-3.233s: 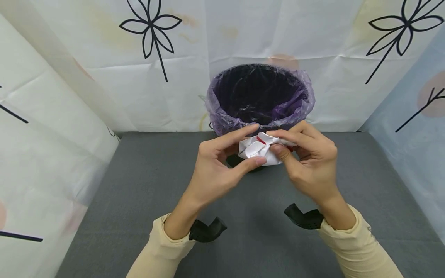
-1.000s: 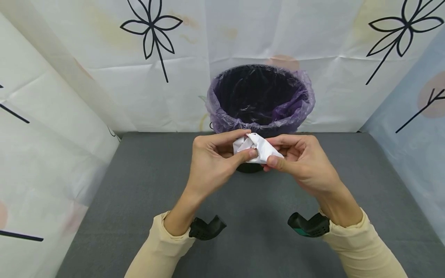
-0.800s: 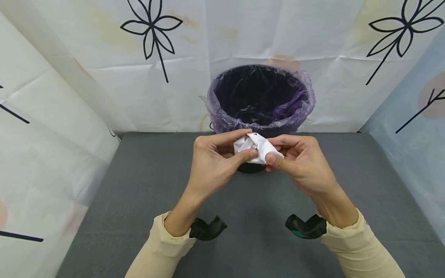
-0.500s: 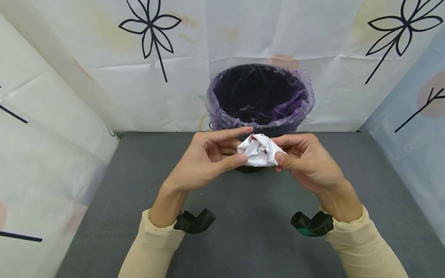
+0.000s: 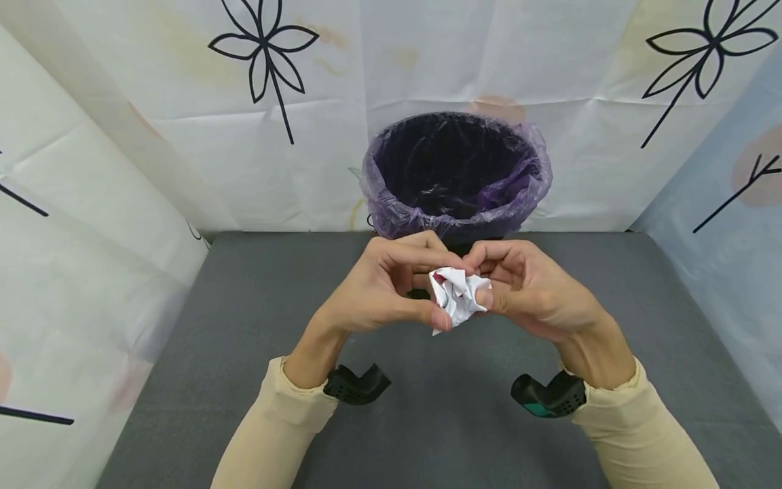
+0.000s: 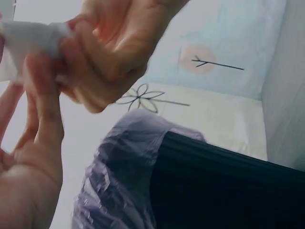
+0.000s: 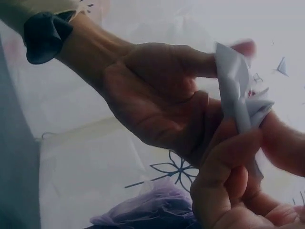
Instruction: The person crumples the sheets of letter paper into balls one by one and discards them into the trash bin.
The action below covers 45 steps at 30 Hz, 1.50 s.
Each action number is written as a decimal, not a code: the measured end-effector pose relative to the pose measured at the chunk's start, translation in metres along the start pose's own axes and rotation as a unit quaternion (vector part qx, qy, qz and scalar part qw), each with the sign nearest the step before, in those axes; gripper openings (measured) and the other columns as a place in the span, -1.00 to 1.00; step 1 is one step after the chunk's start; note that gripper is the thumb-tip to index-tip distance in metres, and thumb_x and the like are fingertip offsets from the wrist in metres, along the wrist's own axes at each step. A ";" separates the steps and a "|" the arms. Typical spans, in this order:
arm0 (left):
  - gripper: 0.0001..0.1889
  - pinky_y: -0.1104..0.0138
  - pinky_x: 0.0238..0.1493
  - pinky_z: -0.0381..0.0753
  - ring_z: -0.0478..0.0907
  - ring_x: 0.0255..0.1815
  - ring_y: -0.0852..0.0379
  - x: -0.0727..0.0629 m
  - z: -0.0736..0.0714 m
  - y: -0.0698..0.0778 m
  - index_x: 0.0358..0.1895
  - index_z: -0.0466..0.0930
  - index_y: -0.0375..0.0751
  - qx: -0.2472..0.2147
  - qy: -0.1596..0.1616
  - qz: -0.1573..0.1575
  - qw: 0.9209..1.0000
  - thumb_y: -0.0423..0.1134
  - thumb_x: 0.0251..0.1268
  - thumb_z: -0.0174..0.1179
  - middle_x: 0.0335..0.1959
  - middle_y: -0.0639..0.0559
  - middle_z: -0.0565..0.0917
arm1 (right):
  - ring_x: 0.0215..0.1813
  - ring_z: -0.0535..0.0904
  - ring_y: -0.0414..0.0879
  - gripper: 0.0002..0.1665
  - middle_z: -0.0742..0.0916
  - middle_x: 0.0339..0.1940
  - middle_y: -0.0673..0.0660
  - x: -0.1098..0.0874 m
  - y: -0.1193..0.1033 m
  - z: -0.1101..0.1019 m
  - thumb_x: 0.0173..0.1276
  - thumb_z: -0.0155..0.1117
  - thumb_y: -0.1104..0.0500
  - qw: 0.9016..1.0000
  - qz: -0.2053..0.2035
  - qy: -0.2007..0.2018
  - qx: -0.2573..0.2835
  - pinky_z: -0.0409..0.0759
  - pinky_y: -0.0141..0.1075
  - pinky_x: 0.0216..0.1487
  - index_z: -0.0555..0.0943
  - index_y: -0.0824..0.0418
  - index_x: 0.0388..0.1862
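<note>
Both hands are at a crumpled piece of white paper (image 5: 459, 297) with a bit of red on it, held above the table in front of the bin. My left hand (image 5: 386, 285) pinches its left side between thumb and fingers, the thumb at the lower edge. On the opposite side my right hand (image 5: 537, 293) grips it, thumb on the near face and fingers curled behind. In the left wrist view the paper (image 6: 35, 38) is blurred between the two hands. In the right wrist view, folds and a loose corner of the paper (image 7: 233, 88) show.
A dark bin lined with a purple plastic bag (image 5: 391, 204) stands just beyond the hands. Grey cloth covers the table (image 5: 275, 285). White cloth walls (image 5: 153, 136) with line-drawn flowers enclose the back and sides. Each wrist wears a black device (image 5: 359, 386).
The paper has turned and come slightly nearer, and looks more crumpled and compact. My left hand loosened its fingers, then took hold of the paper again. The right hand stayed nearly in place.
</note>
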<state>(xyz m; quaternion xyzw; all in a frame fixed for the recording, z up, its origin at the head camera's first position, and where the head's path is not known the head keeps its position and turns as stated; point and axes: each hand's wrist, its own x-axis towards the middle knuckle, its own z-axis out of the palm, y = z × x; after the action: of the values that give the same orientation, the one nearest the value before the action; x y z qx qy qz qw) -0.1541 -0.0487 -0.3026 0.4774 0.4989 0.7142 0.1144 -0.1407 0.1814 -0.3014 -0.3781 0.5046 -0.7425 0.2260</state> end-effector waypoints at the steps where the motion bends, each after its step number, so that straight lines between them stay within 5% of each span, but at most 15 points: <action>1: -0.30 0.23 -0.24 0.70 0.56 -0.19 0.03 0.000 0.001 -0.001 -0.01 0.53 -0.79 0.018 0.016 0.007 1.000 -0.11 0.11 0.54 -0.17 -0.24 0.57 | -0.21 0.60 -0.14 -0.83 0.69 -0.21 0.11 0.000 -0.001 0.002 0.48 0.19 0.43 1.000 -0.002 0.014 -0.014 0.61 -0.36 -0.18 0.60 0.36 -0.01; 4: -0.47 0.23 -0.35 0.67 0.61 -0.30 0.01 0.000 0.005 -0.002 -0.12 0.63 -0.69 0.062 0.061 0.026 0.996 -0.18 0.16 0.53 -0.23 -0.28 0.59 | -0.17 0.64 -0.09 -0.77 0.70 -0.18 0.18 0.000 -0.005 0.011 0.42 0.17 0.53 0.996 -0.019 0.067 -0.058 0.66 -0.33 -0.13 0.61 0.39 0.00; 8: -0.74 0.22 -0.37 0.69 0.68 -0.36 0.01 0.002 0.011 -0.002 -0.20 0.66 -0.65 0.096 0.121 0.047 0.987 -0.55 0.07 0.49 -0.28 -0.28 0.61 | -0.20 0.66 -0.05 -0.72 0.72 -0.14 0.29 0.000 -0.008 0.024 0.35 0.24 0.58 0.981 -0.060 0.157 -0.099 0.67 -0.34 -0.16 0.60 0.49 0.02; 14: -0.70 0.19 -0.25 0.75 0.69 -0.26 0.05 0.005 0.019 -0.003 -0.19 0.66 -0.69 0.132 0.198 0.081 0.968 -0.79 -0.08 0.40 -0.26 -0.31 0.60 | -0.11 0.68 0.02 -0.65 0.74 -0.07 0.33 0.002 -0.005 0.037 0.40 0.14 0.58 0.951 -0.101 0.282 -0.075 0.69 -0.28 -0.10 0.57 0.54 0.15; 22: -0.71 0.18 -0.26 0.76 0.67 -0.25 0.06 0.004 0.024 -0.008 -0.18 0.67 -0.69 0.145 0.228 0.126 0.954 -0.50 0.10 0.49 -0.27 -0.39 0.62 | -0.20 0.66 -0.04 -0.77 0.74 -0.15 0.28 0.003 0.002 0.037 0.44 0.16 0.54 0.951 -0.137 0.271 -0.052 0.68 -0.31 -0.18 0.66 0.54 0.01; 25: -0.76 0.17 -0.31 0.76 0.68 -0.27 0.05 0.005 0.029 -0.010 -0.21 0.68 -0.68 0.153 0.248 0.128 0.948 -0.60 0.05 0.47 -0.28 -0.38 0.62 | -0.22 0.68 -0.02 -0.81 0.75 -0.20 0.29 0.005 0.002 0.041 0.32 0.31 0.55 0.933 -0.191 0.287 -0.106 0.70 -0.32 -0.19 0.69 0.54 -0.09; 30: -0.75 0.13 -0.37 0.76 0.68 -0.31 0.06 0.006 0.035 -0.010 -0.24 0.67 -0.68 0.145 0.285 0.110 0.941 -0.78 -0.07 0.40 -0.32 -0.34 0.61 | -0.19 0.68 0.04 -0.84 0.72 -0.25 0.35 0.012 0.005 0.049 0.24 0.41 0.53 0.881 -0.265 0.308 -0.242 0.70 -0.28 -0.13 0.66 0.62 -0.21; 32: -0.76 0.11 -0.34 0.76 0.68 -0.31 0.07 0.006 0.035 -0.010 -0.24 0.66 -0.70 0.132 0.294 0.108 0.940 -0.78 -0.06 0.40 -0.34 -0.32 0.61 | -0.19 0.65 0.03 -0.83 0.72 -0.25 0.34 0.013 0.006 0.050 0.28 0.37 0.52 0.869 -0.281 0.306 -0.269 0.69 -0.29 -0.12 0.66 0.65 -0.17; 36: -0.76 0.08 -0.23 0.76 0.68 -0.24 0.05 0.008 0.035 -0.010 -0.22 0.64 -0.73 0.107 0.298 0.106 0.943 -0.73 -0.01 0.41 -0.31 -0.17 0.64 | -0.06 0.61 0.05 -0.60 0.70 -0.07 0.36 0.010 0.008 0.050 0.34 0.40 0.39 0.870 -0.292 0.277 -0.283 0.66 -0.29 -0.01 0.59 0.68 0.04; 40: -0.76 0.07 -0.20 0.76 0.70 -0.21 0.05 0.011 0.035 -0.008 -0.19 0.63 -0.73 0.093 0.295 0.093 0.946 -0.72 0.03 0.39 -0.29 -0.04 0.66 | 0.08 0.62 0.10 -0.24 0.66 0.03 0.38 0.008 0.008 0.047 0.18 0.60 0.20 0.875 -0.291 0.251 -0.294 0.64 -0.21 0.13 0.51 0.69 0.16; 45: -0.74 0.09 -0.26 0.77 0.70 -0.25 0.06 0.012 0.037 -0.003 -0.14 0.64 -0.72 0.085 0.280 0.069 0.954 -0.74 0.04 0.37 -0.28 -0.23 0.65 | 0.00 0.69 0.06 -0.16 0.72 -0.06 0.38 0.011 0.009 0.043 0.05 0.66 0.16 0.852 -0.313 0.279 -0.315 0.68 -0.20 0.07 0.52 0.71 0.14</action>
<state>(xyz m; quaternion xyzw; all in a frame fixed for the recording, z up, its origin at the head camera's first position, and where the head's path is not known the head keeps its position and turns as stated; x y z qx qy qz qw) -0.1320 -0.0173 -0.2970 0.2996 0.5361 0.7800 -0.1201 -0.1133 0.1450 -0.2975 -0.3437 0.6084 -0.6496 -0.2996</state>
